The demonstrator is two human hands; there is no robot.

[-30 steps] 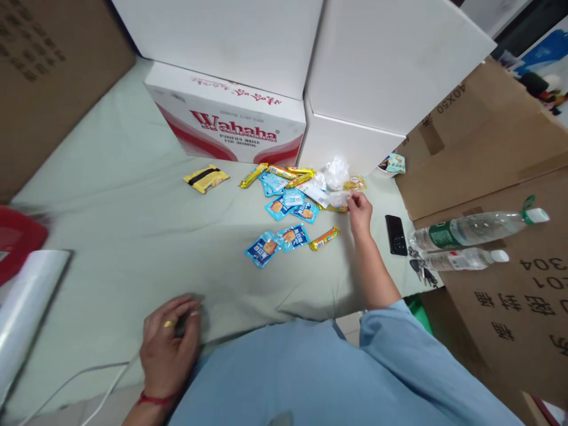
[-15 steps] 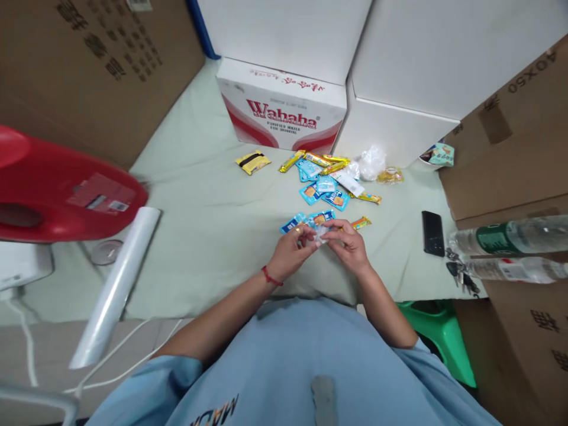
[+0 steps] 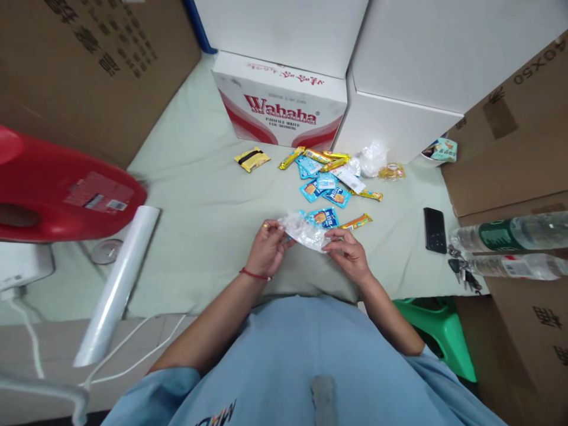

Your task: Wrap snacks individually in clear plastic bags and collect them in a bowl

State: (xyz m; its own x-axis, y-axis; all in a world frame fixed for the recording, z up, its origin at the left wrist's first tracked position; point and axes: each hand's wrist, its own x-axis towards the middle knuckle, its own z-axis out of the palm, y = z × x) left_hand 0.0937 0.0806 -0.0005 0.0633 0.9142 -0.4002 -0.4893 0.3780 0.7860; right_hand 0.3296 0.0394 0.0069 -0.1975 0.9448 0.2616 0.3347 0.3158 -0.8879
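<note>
We are holding a clear plastic bag (image 3: 305, 231) just above the tabletop (image 3: 190, 248), close in front of our body. Our left hand (image 3: 267, 247) is pinching its left end and our right hand (image 3: 347, 253) is pinching its right end, so the fingers of both are gripping the film. It is sagging a little between them, and we are judging that the hold at opposite ends is serving to spread something so limp. Just beyond it a blue sachet (image 3: 326, 218) is lying flat beside a yellow stick packet (image 3: 357, 222) (a sliver of blue is also showing by our left fingers, too covered to make out). Farther off, a heap of packets (image 3: 327, 180) is overlapping near the Wahaha box (image 3: 284, 121), which is perhaps acting as a backstop. A phone (image 3: 434, 230) and keys (image 3: 464, 275) are lying well to the right, seemingly out of our hands' way.
</note>
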